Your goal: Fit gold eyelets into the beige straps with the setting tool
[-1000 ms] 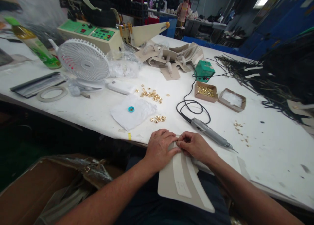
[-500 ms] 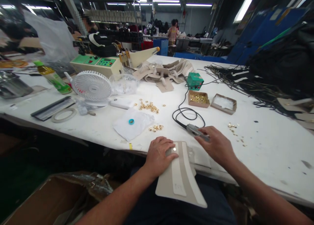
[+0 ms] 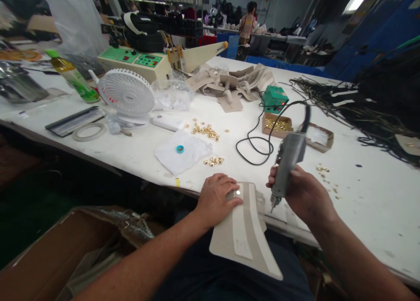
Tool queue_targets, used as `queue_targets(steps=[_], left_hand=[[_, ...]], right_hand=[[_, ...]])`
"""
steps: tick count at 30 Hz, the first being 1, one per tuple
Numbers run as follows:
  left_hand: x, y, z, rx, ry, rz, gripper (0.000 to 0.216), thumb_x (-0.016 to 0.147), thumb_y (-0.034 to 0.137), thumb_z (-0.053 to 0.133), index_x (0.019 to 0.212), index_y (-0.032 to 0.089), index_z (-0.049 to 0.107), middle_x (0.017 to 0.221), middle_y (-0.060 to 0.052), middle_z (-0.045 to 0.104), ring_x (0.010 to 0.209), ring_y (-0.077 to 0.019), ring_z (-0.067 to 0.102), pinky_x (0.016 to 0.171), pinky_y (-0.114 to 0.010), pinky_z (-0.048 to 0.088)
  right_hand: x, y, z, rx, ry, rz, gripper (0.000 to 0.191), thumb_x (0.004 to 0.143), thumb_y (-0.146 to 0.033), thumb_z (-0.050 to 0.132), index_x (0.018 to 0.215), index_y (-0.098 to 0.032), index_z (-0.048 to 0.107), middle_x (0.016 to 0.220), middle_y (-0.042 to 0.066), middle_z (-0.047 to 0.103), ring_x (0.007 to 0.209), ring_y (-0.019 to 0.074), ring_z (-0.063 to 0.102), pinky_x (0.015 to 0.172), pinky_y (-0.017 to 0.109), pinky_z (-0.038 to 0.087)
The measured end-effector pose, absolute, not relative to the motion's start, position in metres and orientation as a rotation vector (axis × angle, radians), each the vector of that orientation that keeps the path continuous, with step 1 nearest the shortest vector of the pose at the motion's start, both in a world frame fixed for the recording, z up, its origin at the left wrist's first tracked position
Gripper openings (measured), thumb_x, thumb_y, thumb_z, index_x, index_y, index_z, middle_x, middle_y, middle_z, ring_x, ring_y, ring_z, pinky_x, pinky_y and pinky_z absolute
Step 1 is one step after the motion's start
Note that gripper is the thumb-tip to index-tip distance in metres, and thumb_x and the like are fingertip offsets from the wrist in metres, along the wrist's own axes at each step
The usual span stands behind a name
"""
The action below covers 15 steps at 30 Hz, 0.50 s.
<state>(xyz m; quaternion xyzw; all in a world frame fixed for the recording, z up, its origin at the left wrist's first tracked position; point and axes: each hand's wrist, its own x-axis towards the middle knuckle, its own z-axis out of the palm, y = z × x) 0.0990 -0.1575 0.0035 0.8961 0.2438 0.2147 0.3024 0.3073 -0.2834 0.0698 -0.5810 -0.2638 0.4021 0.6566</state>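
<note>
My left hand (image 3: 216,202) rests on a beige curved panel (image 3: 226,242) at the table's front edge, fingers and thumb holding its upper end. Between the thumb and fingers shows a small shiny round fastener (image 3: 238,192) on the panel's paler strip. The panel's wide lower end hangs over my lap. In my right hand (image 3: 310,194) is a grey electric screwdriver (image 3: 288,161), tilted, its bit pointing down above the table just right of the panel. The bit is apart from the fastener. A black cord (image 3: 306,117) leaves the screwdriver's top.
Gold hardware pieces (image 3: 206,131) lie in piles ahead, near a blue ring-shaped lid (image 3: 180,148) on white cloth. Behind stand a green power box (image 3: 275,99), a carton of gold parts (image 3: 277,125), a white fan (image 3: 126,93) and more beige panels (image 3: 229,84). An open cardboard box (image 3: 42,253) is lower left.
My right hand has lifted the screwdriver off the table and turned it upright, bit down, its cord rising with it. A red light now shows on the green box. The left hand keeps its hold.
</note>
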Motion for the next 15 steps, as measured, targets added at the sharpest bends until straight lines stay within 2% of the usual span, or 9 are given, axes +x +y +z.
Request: queue_targets(steps=[3,5,8,15], left_hand=[[0.099,-0.157,0.004,2.381,0.642,0.573,0.034,0.081,0.037,0.088,0.112,0.028,0.079,0.125,-0.001,0.077,0.127,-0.0294,0.057,0.108,-0.050,0.042],[0.098,-0.157,0.004,2.385,0.636,0.576,0.034,0.081,0.038,0.087,0.112,0.028,0.079,0.125,-0.001,0.077,0.127,-0.0295,0.057,0.108,-0.049,0.041],[0.097,-0.156,0.003,2.387,0.615,0.570,0.034,0.082,0.039,0.087,0.113,0.028,0.078,0.125,0.000,0.077,0.126,-0.0288,0.058,0.107,-0.049,0.041],[0.095,-0.154,-0.001,2.377,0.580,0.577,0.036,0.085,0.041,0.084,0.118,0.029,0.076,0.127,0.000,0.076,0.128,-0.0293,0.056,0.108,-0.049,0.041]], right_hand=[[0.272,-0.258,0.081,-1.120,-0.489,0.796,0.025,0.081,-0.042,0.075,0.090,-0.024,0.060,0.070,-0.004,0.054,0.057,0.0133,0.054,0.059,0.029,0.051],[0.254,-0.242,0.082,-1.117,-0.478,0.659,0.032,0.079,-0.039,0.082,0.079,-0.023,0.055,0.061,-0.007,0.047,0.050,0.0105,0.048,0.051,0.025,0.045],[0.237,-0.228,0.074,-1.171,-0.550,0.534,0.036,0.078,-0.039,0.086,0.076,-0.022,0.055,0.056,-0.007,0.050,0.049,0.0116,0.051,0.049,0.026,0.045],[0.230,-0.225,0.050,-1.359,-0.736,0.417,0.037,0.085,-0.046,0.080,0.069,-0.023,0.056,0.058,-0.002,0.058,0.050,0.0157,0.057,0.047,0.029,0.050]])
